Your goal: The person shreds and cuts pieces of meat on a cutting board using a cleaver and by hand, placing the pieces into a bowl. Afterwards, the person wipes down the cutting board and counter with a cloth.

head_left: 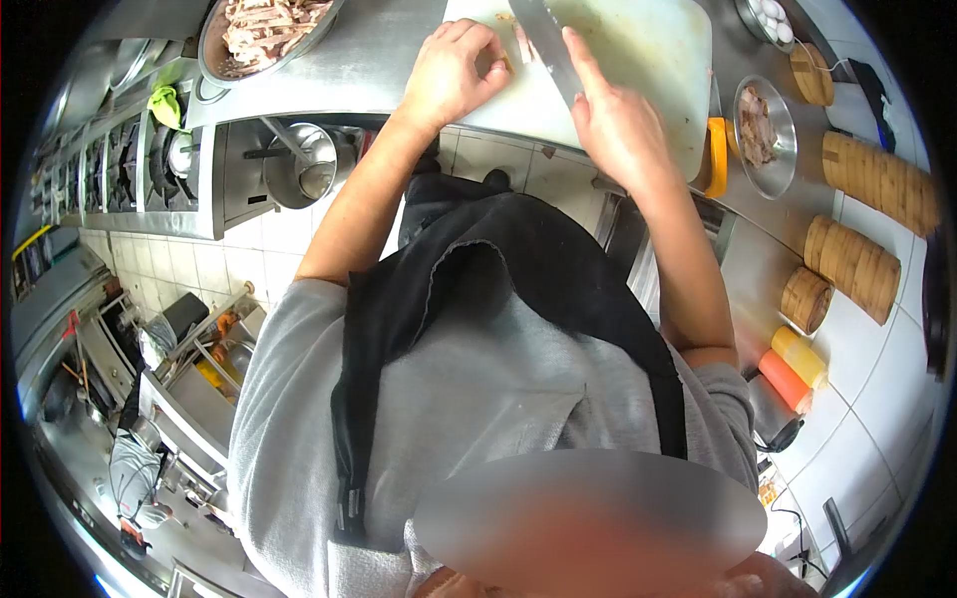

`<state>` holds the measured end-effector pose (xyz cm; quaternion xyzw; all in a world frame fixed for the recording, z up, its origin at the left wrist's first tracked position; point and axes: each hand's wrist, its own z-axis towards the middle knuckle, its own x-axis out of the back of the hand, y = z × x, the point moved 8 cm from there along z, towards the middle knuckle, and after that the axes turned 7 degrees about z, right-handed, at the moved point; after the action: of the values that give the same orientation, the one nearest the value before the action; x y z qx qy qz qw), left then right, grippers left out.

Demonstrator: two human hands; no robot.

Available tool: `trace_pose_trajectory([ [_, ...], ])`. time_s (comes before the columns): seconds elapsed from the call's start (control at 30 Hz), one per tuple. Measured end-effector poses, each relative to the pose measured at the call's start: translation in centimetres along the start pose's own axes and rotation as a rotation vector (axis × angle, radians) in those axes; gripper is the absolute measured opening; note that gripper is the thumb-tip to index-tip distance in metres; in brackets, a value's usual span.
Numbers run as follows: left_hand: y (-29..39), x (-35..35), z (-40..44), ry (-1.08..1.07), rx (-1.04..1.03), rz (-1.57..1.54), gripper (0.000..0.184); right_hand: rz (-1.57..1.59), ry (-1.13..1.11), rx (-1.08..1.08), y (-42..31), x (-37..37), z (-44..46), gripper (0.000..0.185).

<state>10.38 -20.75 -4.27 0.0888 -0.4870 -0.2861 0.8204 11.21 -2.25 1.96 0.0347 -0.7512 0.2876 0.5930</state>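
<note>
In my right hand (620,125) is a kitchen knife (546,42), its broad blade pointing away over the cutting board (653,40). The index finger lies stretched along the blade, while the other fingers wrap the handle, which is mostly hidden. My left hand (454,75) rests at the board's left edge with its fingers curled inward. Whether anything is under those fingertips is hidden. A thin pale strip, perhaps meat (522,45), lies between my left hand and the blade.
A metal bowl (211,62) heaped with meat strips stands left of the board. To the right are a smaller bowl (788,149) with meat pieces, a bowl of eggs (743,12), bamboo steamers (857,269) and squeeze bottles (786,381). A pot (289,184) and stove (125,164) sit at left.
</note>
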Motion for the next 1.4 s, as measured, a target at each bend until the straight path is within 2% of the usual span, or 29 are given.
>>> trace_pose_trajectory([
  [0.23,0.5,0.5,0.1,-0.005,-0.001,-0.015,0.018,-0.010,-0.079,-0.018,-1.1,-0.8,-2.3,0.081],
  [1.17,0.0,-0.1,-0.1,0.020,-0.006,0.029,0.018,0.022,-0.035,0.043,-1.3,-0.8,-3.0,0.082],
  [1.4,0.3,0.6,0.1,0.042,0.009,0.014,0.018,-0.008,-0.128,-0.016,-1.0,-2.2,-1.7,0.081],
])
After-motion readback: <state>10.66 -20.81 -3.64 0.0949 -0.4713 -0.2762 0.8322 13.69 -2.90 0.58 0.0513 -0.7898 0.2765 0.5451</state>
